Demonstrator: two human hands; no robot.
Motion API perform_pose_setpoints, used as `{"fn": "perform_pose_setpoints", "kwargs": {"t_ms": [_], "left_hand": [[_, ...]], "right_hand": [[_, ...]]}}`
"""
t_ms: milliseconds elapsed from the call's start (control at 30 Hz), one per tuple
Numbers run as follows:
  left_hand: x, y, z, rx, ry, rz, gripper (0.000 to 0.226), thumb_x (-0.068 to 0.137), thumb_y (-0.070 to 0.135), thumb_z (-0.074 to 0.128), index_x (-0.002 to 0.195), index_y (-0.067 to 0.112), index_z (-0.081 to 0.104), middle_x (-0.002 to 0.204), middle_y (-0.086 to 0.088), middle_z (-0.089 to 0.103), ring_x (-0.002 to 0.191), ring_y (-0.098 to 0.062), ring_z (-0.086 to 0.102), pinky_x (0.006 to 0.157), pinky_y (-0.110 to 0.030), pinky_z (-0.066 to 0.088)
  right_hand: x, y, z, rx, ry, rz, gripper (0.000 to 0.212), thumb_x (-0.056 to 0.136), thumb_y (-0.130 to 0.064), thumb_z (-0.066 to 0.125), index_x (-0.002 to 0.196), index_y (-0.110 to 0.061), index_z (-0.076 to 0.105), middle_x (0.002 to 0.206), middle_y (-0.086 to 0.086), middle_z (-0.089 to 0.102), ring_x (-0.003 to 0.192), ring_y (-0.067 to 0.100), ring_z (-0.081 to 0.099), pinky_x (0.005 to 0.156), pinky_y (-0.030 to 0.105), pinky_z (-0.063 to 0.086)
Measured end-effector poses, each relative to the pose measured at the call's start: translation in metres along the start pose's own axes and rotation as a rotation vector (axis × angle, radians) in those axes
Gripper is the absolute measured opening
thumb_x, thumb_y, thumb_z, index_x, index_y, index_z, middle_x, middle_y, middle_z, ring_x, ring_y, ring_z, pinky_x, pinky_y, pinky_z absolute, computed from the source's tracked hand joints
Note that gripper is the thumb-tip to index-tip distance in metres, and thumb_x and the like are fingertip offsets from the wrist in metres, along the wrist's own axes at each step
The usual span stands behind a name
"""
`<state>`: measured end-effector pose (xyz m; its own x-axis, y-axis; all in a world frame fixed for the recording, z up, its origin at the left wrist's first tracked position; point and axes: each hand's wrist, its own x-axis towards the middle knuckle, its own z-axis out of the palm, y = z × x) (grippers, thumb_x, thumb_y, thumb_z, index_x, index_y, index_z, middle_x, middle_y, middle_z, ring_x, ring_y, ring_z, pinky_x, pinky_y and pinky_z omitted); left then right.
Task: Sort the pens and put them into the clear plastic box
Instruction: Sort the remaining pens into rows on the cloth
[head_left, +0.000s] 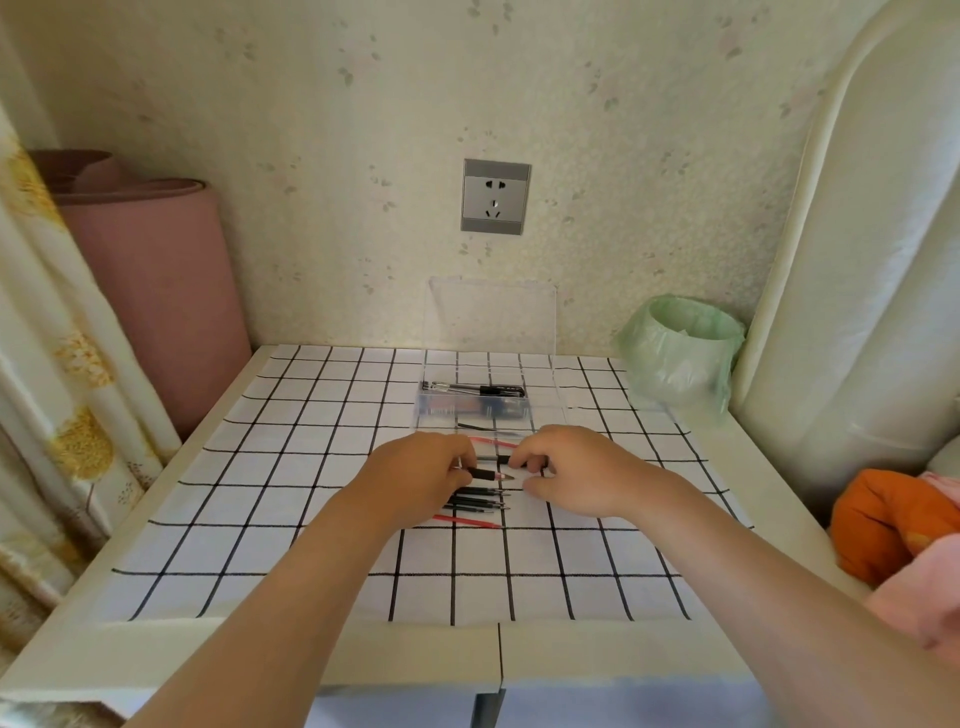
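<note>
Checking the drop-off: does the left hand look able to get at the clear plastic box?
Probably yes: the clear plastic box sits just beyond the left hand, its lid up, with only loose refills lying between.

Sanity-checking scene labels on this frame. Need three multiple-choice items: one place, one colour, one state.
1. Where is the clear plastic box relative to the loose pens?
A. beyond them, nearer the wall
B. nearer the camera
C. off the table
2. The bin bag is:
A. black
B. green
C. blue
3. The box lid is:
A. shut
B. open, standing upright
C. lying among the pens
Answers: 1 A, the box sits between the pens and the wall. 2 B, pale green plastic shows. 3 B, the lid stands up behind the box.
</note>
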<state>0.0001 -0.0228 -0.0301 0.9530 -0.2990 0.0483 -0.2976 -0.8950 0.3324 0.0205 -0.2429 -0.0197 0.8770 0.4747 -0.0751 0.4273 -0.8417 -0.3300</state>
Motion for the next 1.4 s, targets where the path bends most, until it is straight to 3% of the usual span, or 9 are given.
{"fn": "perform_pose_setpoints", "kwargs": {"t_ms": [333, 567, 700, 800, 900, 1033, 1167, 1300, 1400], "left_hand": [[0.001, 0.0, 0.001, -0.102, -0.005, 0.026, 0.017, 0.096, 0.036, 0.055, 0.111, 0.035, 0.061, 0.092, 0.014, 0.061, 0.081, -0.004, 0.056, 0.069, -0.024, 0.047], [0.0, -0.001, -0.003, -0.058, 0.013, 0.033, 0.013, 0.096, 0.038, 0.056, 0.107, 0.039, 0.063, 0.083, 0.014, 0.06, 0.073, -0.004, 0.054, 0.06, -0.021, 0.039], [0.001, 0.0, -0.002, -0.075, -0.032, 0.035, 0.019, 0.097, 0.037, 0.053, 0.111, 0.037, 0.066, 0.092, 0.012, 0.068, 0.076, -0.006, 0.056, 0.065, -0.023, 0.042], [0.0, 0.0, -0.002, -0.072, -0.027, 0.033, 0.02, 0.097, 0.037, 0.053, 0.111, 0.037, 0.067, 0.088, 0.013, 0.066, 0.076, -0.005, 0.056, 0.065, -0.023, 0.042], [0.0, -0.002, -0.003, -0.061, -0.019, 0.021, 0.019, 0.098, 0.037, 0.051, 0.108, 0.036, 0.067, 0.084, 0.013, 0.064, 0.072, -0.005, 0.055, 0.062, -0.023, 0.041], [0.001, -0.002, -0.002, -0.059, -0.008, 0.03, 0.022, 0.1, 0.037, 0.047, 0.105, 0.032, 0.068, 0.075, 0.014, 0.056, 0.066, -0.004, 0.051, 0.058, -0.022, 0.037], [0.003, 0.0, -0.001, -0.091, -0.03, 0.018, 0.025, 0.102, 0.034, 0.043, 0.097, 0.029, 0.067, 0.071, 0.012, 0.054, 0.066, -0.007, 0.051, 0.059, -0.026, 0.039], [0.001, 0.003, -0.002, -0.078, -0.026, 0.015, 0.024, 0.101, 0.034, 0.043, 0.093, 0.027, 0.064, 0.071, 0.011, 0.055, 0.068, -0.009, 0.052, 0.06, -0.027, 0.04], [0.0, 0.002, -0.003, -0.04, 0.013, 0.016, 0.022, 0.101, 0.039, 0.042, 0.1, 0.03, 0.062, 0.075, 0.01, 0.057, 0.072, -0.011, 0.055, 0.062, -0.028, 0.043]], "right_hand": [[0.003, -0.016, -0.001, -0.072, 0.002, -0.06, 0.027, 0.099, -0.033, 0.051, 0.116, -0.028, 0.071, 0.112, -0.009, 0.066, 0.103, 0.014, 0.058, 0.089, 0.035, 0.048], [0.006, -0.021, 0.002, -0.061, 0.056, -0.029, 0.019, 0.094, -0.036, 0.061, 0.103, -0.027, 0.074, 0.101, -0.009, 0.069, 0.094, 0.014, 0.061, 0.082, 0.034, 0.05], [0.007, -0.023, 0.003, -0.078, 0.117, 0.001, 0.014, 0.08, -0.039, 0.076, 0.087, -0.028, 0.071, 0.089, -0.012, 0.068, 0.084, 0.009, 0.06, 0.077, 0.031, 0.051], [0.006, -0.022, 0.001, -0.086, 0.136, -0.007, 0.026, 0.074, -0.045, 0.079, 0.094, -0.032, 0.067, 0.091, -0.014, 0.064, 0.084, 0.007, 0.058, 0.074, 0.028, 0.049], [0.006, -0.021, 0.001, -0.035, 0.112, -0.015, 0.042, 0.078, -0.053, 0.071, 0.114, -0.034, 0.063, 0.102, -0.017, 0.061, 0.092, 0.008, 0.058, 0.076, 0.029, 0.047], [0.008, -0.02, 0.003, -0.049, 0.079, -0.051, 0.02, 0.092, -0.043, 0.061, 0.102, -0.03, 0.073, 0.095, -0.013, 0.066, 0.088, 0.011, 0.06, 0.076, 0.032, 0.049], [0.008, -0.019, 0.0, -0.04, 0.162, -0.018, 0.016, 0.08, -0.04, 0.076, 0.092, -0.032, 0.068, 0.094, -0.014, 0.065, 0.086, 0.007, 0.059, 0.075, 0.03, 0.05], [0.007, -0.02, 0.002, 0.017, 0.13, -0.026, 0.036, 0.078, -0.048, 0.074, 0.109, -0.033, 0.063, 0.098, -0.016, 0.061, 0.086, 0.007, 0.057, 0.075, 0.03, 0.049], [0.009, -0.019, 0.003, -0.009, 0.107, -0.066, 0.022, 0.092, -0.041, 0.062, 0.11, -0.033, 0.071, 0.088, -0.019, 0.056, 0.08, 0.006, 0.051, 0.069, 0.028, 0.041]]}}
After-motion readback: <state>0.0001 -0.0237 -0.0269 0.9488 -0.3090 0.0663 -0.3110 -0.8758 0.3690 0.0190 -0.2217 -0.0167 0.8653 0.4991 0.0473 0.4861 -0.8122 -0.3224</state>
